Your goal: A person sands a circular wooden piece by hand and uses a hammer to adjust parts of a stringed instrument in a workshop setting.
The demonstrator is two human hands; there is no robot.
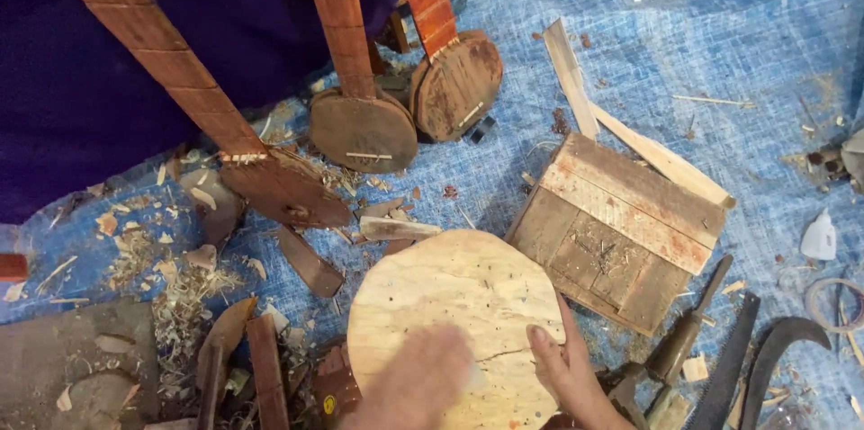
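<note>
Plywood disc [454, 304], pale and roughly round, lies flat on the blue tarp [720, 52] low in the centre of the view, its surface pocked with small holes and one hairline crack near the right edge. Right hand [567, 371] grips the disc's right rim, thumb laid on top, fingers curled under the edge. Left hand [418, 385] rests over the lower part of the disc; motion blur, so cannot tell whether it is spread or closed, or whether it holds anything. Square slatted wood block [621, 228] sits just beside the disc to the upper right, with two loose wood strips [576, 79] beyond it. Three unfinished stringed instruments [360, 124], round bodies down and long necks up, lean at the top of the view. Wood shavings [171, 295] and offcuts are strewn at left. Chisel [688, 331] and saw blade [733, 367] lie at lower right.
</note>
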